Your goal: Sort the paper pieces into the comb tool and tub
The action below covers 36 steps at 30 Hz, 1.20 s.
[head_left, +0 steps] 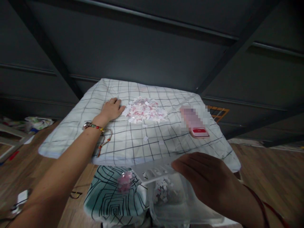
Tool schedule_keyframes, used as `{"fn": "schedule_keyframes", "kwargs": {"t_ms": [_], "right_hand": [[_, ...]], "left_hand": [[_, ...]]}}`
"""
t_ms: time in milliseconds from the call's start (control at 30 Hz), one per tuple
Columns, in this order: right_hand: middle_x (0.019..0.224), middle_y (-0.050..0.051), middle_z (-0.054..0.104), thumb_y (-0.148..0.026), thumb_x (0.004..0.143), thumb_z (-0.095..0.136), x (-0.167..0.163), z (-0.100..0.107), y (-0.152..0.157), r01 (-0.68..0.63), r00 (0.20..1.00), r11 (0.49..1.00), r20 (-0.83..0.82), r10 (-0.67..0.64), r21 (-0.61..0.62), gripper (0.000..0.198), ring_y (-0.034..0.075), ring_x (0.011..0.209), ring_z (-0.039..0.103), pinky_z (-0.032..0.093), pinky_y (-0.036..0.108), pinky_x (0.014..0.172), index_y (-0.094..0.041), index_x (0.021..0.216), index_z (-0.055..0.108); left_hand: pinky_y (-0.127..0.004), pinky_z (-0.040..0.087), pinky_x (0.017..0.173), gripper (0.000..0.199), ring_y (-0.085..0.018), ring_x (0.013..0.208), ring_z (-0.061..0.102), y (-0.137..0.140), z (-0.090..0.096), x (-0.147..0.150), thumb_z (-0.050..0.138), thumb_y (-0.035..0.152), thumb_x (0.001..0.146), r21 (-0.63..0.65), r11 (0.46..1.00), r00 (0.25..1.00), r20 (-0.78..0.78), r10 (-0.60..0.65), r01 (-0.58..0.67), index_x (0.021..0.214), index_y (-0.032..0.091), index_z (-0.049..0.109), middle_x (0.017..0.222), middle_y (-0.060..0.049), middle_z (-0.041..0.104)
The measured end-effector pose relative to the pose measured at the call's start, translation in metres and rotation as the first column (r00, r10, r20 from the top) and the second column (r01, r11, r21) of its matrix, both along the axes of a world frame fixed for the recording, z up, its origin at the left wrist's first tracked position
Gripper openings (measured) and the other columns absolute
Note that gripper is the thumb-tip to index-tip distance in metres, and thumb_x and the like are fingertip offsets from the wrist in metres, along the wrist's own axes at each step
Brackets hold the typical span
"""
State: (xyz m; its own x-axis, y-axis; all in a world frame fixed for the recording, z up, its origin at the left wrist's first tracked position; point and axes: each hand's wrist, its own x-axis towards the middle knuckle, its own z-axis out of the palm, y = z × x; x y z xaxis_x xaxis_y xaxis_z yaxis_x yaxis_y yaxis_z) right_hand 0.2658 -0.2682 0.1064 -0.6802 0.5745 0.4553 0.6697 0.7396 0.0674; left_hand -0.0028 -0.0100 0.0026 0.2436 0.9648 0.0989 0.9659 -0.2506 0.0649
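My left hand [112, 109] lies on the checked cloth with its fingers slightly spread, holding nothing. Its fingertips are beside a heap of small white and pink paper pieces [144, 110]. At the front edge of the table, my right hand [206, 174] is closed on a translucent plastic piece [152, 171], flat and lid-like; the thumb is hidden. Beneath that hand is a clear plastic box [171, 213] with small paper pieces inside. A few loose paper bits [145, 138] lie on the cloth between the heap and the front edge.
A pink phone [199, 133], partly blurred out, lies on the right of the checked cloth [118, 142]. A teal patterned stool seat [104, 196] in front carries a small pink bag [125, 182]. Dark panels [142, 53] rise behind the table. Glasses [76, 194] lie on the floor.
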Motion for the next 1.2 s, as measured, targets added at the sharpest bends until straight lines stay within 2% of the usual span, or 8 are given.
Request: {"fn": "schedule_keyframes", "kwargs": {"t_ms": [200,367,467,567,733,900,1033,1200], "right_hand": [[0.076,0.003,0.073,0.006,0.083,0.036,-0.001,0.001,0.0,0.016,1.0,1.0,-0.011,-0.016,-0.001,0.038,0.012,0.065,0.065,0.055,0.023,0.062,-0.015,0.089,0.067],[0.077,0.005,0.073,0.004,0.084,0.041,0.018,-0.003,0.011,0.111,0.994,0.993,0.003,-0.112,0.035,0.031,0.014,0.065,0.067,0.055,0.025,0.06,-0.014,0.09,0.066],[0.078,0.005,0.074,0.003,0.083,0.044,0.033,-0.009,0.024,0.162,0.986,0.984,0.031,-0.164,0.069,0.03,0.015,0.065,0.068,0.055,0.026,0.059,-0.014,0.094,0.066],[0.079,0.005,0.074,0.001,0.084,0.044,0.042,-0.018,0.041,0.188,0.982,0.976,-0.021,-0.187,0.108,0.031,0.015,0.067,0.068,0.054,0.026,0.059,-0.015,0.097,0.067],[0.083,0.005,0.075,-0.002,0.085,0.045,0.04,-0.029,0.07,0.177,0.983,0.978,-0.057,-0.172,0.114,0.029,0.016,0.074,0.069,0.055,0.027,0.066,-0.017,0.097,0.067],[0.081,0.005,0.074,-0.004,0.086,0.044,0.035,-0.029,0.093,0.243,0.97,0.959,-0.026,-0.241,0.145,0.028,0.017,0.071,0.068,0.051,0.027,0.063,-0.016,0.096,0.068],[0.075,0.004,0.073,-0.002,0.085,0.044,0.036,-0.031,0.095,0.219,0.972,0.968,0.058,-0.227,0.12,0.029,0.016,0.066,0.066,0.048,0.026,0.059,-0.016,0.094,0.068],[0.082,0.005,0.074,-0.001,0.086,0.043,0.049,-0.028,0.085,0.142,0.989,0.988,0.032,-0.144,0.064,0.03,0.015,0.071,0.068,0.051,0.026,0.063,-0.016,0.095,0.067]], "left_hand": [[-0.045,0.035,0.109,0.056,-0.032,0.137,0.041,0.002,-0.003,-0.002,0.032,0.041,0.095,0.024,1.0,1.0,0.007,-0.009,0.009,0.138,0.01,0.049,0.147,-0.018,0.046],[-0.044,0.033,0.112,0.058,-0.032,0.139,0.038,0.0,0.001,0.001,0.033,0.039,0.095,-0.015,1.0,1.0,0.003,0.006,-0.006,0.139,0.004,0.046,0.149,-0.022,0.042],[-0.044,0.034,0.111,0.057,-0.032,0.139,0.039,-0.001,0.002,0.001,0.035,0.038,0.095,-0.011,1.0,1.0,0.013,0.013,-0.013,0.139,0.005,0.048,0.149,-0.021,0.043],[-0.044,0.034,0.111,0.056,-0.031,0.139,0.039,0.0,0.0,0.001,0.033,0.04,0.095,-0.005,1.0,1.0,0.007,0.009,-0.009,0.139,0.008,0.048,0.149,-0.019,0.043],[-0.043,0.032,0.112,0.059,-0.03,0.139,0.038,0.002,-0.002,-0.001,0.031,0.042,0.095,-0.016,1.0,1.0,-0.002,0.02,-0.02,0.141,0.008,0.046,0.151,-0.019,0.041],[-0.043,0.032,0.113,0.06,-0.031,0.141,0.037,0.003,0.0,-0.001,0.033,0.041,0.095,-0.037,0.999,1.0,0.004,0.027,-0.027,0.143,0.007,0.043,0.152,-0.02,0.039],[-0.044,0.033,0.112,0.058,-0.031,0.139,0.039,0.006,-0.002,-0.005,0.033,0.042,0.095,-0.027,0.999,0.999,0.014,0.029,-0.029,0.142,0.009,0.046,0.152,-0.019,0.04],[-0.044,0.033,0.112,0.056,-0.03,0.137,0.041,0.01,-0.005,-0.008,0.033,0.042,0.095,0.004,1.0,1.0,0.012,0.019,-0.019,0.14,0.01,0.048,0.149,-0.018,0.043]]}}
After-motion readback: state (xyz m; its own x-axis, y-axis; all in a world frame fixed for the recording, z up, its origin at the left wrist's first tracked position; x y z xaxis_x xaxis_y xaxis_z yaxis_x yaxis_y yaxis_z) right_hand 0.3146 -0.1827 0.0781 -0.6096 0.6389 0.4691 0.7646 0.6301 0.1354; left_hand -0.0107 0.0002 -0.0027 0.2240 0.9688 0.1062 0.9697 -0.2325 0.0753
